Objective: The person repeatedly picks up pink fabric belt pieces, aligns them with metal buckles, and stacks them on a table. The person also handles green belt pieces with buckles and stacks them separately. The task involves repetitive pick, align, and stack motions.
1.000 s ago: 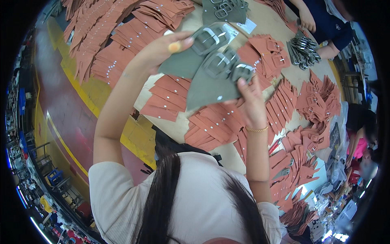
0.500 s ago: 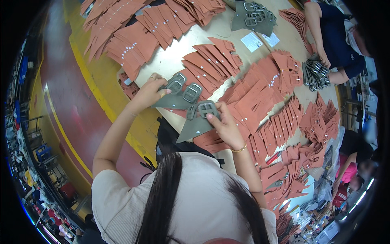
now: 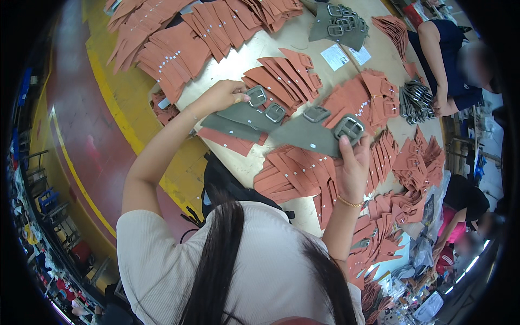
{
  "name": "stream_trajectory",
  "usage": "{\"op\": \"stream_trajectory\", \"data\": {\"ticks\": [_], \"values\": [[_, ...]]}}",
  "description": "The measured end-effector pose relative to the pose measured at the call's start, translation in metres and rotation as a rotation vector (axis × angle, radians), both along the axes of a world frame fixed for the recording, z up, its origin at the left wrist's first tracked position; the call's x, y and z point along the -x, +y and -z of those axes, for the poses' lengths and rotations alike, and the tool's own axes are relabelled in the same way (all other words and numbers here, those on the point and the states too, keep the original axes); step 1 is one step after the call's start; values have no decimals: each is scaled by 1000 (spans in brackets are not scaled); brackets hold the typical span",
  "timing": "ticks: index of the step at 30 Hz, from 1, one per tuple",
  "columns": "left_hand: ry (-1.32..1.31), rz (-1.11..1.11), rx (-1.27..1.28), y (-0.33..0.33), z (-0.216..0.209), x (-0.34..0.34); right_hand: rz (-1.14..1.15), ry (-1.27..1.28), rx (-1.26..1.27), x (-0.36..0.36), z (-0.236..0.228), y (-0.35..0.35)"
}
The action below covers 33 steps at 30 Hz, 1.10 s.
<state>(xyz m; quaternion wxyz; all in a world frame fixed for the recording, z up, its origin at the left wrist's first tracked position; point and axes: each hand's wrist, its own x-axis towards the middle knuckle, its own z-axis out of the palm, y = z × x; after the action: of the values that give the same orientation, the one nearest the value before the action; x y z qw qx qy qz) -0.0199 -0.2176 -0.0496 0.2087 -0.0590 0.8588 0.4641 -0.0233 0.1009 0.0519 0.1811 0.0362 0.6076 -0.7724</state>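
My left hand [image 3: 223, 96] is closed, thumb and fingers pinching grey-green buckled straps [image 3: 244, 118] at a buckle. These look like overlapping pieces, with two metal buckles showing and their wide ends spread toward me. Over to the right, my right hand [image 3: 353, 168] grips another grey-green buckled piece [image 3: 307, 136] by its large buckle, the thumb on top. Its wide end points left, close to the pieces in my left hand. Under both hands lie orange-brown cut pieces [image 3: 295, 173] with small white tags.
Fanned stacks of orange-brown pieces [image 3: 173, 57] cover much of the table [image 3: 238, 65]. At the back sit a grey-green buckled stack [image 3: 338, 27] and paper sheets [image 3: 335, 57]. On the right, a person in dark clothing [image 3: 447, 59] has a hand by a dark buckle pile [image 3: 416, 103].
My right hand has swung right and outward with its buckled piece, away from the left. My left hand has shifted right and slightly away from me, still holding its pieces.
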Motion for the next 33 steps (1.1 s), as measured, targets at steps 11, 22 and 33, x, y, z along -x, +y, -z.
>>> {"op": "stream_trajectory", "data": {"ticks": [11, 22, 33], "values": [[-43, -165, -146, -32, 27, -4, -195, 51, -133, 8, 102, -90], [386, -210, -221, 14, 3, 191, -159, 352, -224, 69, 36, -49], [358, -410, -163, 57, 43, 350, 57, 555, -937, 289, 113, -21]]}}
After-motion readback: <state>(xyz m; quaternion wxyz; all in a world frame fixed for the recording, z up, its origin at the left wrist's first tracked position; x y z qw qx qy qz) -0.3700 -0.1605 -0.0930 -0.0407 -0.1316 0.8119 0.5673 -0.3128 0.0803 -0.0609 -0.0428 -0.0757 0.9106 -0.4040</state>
